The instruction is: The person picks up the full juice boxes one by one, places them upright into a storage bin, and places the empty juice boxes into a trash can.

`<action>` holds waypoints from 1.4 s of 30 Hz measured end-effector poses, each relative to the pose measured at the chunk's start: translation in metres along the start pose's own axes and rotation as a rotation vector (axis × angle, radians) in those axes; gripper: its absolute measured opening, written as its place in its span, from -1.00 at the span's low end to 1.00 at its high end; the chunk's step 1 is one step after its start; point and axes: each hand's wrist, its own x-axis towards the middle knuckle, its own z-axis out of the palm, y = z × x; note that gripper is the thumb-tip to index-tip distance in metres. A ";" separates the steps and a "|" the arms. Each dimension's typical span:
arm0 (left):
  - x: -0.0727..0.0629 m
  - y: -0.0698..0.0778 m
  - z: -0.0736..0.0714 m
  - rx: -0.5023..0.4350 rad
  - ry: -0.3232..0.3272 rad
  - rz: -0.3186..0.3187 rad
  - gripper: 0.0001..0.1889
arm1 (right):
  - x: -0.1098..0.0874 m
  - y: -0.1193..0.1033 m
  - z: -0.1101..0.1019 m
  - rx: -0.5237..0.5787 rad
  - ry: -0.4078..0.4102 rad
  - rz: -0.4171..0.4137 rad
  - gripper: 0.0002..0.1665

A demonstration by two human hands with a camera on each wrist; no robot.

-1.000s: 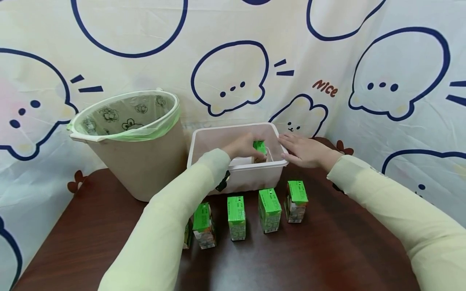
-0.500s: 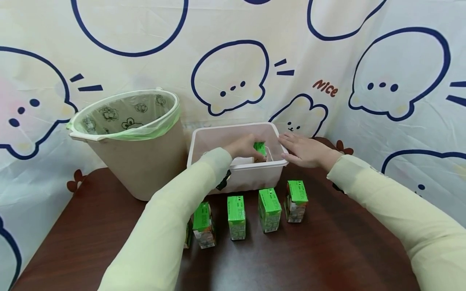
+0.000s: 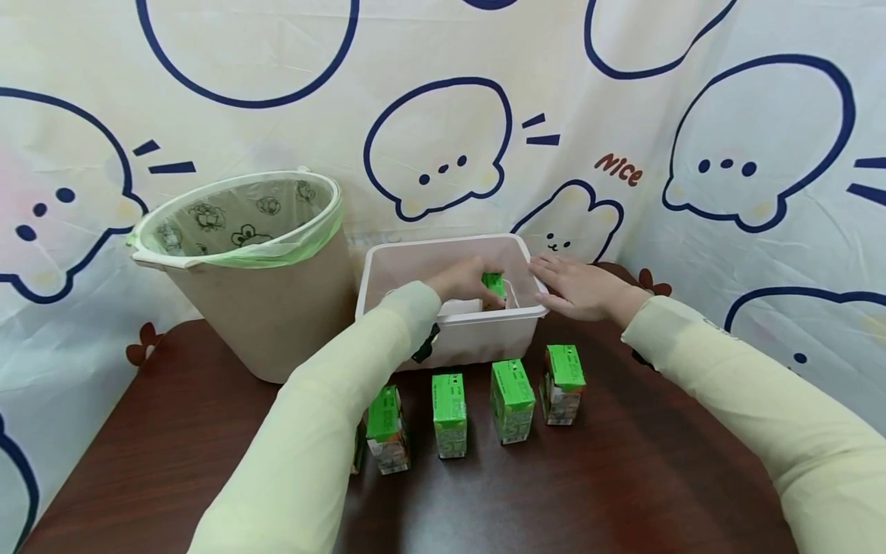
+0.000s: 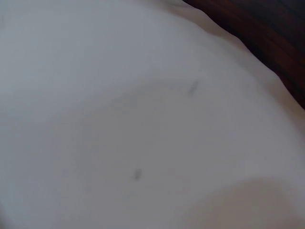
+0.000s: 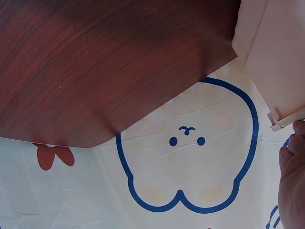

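Observation:
My left hand (image 3: 462, 280) reaches down into a pale plastic storage bin (image 3: 484, 340) and grips a small green-topped drink carton (image 3: 494, 282) near its right end. The carton's lower part is hidden by my fingers and the bin's front wall. Something flat and white (image 3: 460, 306) shows inside, below that hand. My right hand (image 3: 581, 289) rests on the bin's right rim with its fingers straight; in the right wrist view, its fingers (image 5: 298, 138) lie right at the rim. A blurred white surface (image 4: 119, 119) fills most of the left wrist view.
Several similar cartons stand in a row before the bin, among them one at the right (image 3: 564, 383) and one in the middle (image 3: 450, 415). A tall beige bucket (image 3: 277, 323) with a bag liner stands left on the dark wooden table (image 3: 623, 477). Printed cloth (image 3: 443, 46) hangs behind.

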 end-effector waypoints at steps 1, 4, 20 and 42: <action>0.000 0.000 0.000 0.004 0.002 0.003 -0.42 | 0.000 0.000 0.000 -0.004 -0.002 0.000 -0.19; 0.000 0.000 -0.001 0.019 0.007 0.005 -0.39 | 0.000 0.000 -0.001 -0.009 -0.001 -0.001 -0.19; -0.005 0.001 -0.005 0.016 0.002 -0.053 -0.29 | 0.002 0.000 0.000 -0.032 -0.026 -0.005 -0.20; -0.062 0.018 -0.041 -0.121 0.180 0.047 -0.31 | 0.000 0.000 0.000 -0.038 -0.013 -0.025 -0.18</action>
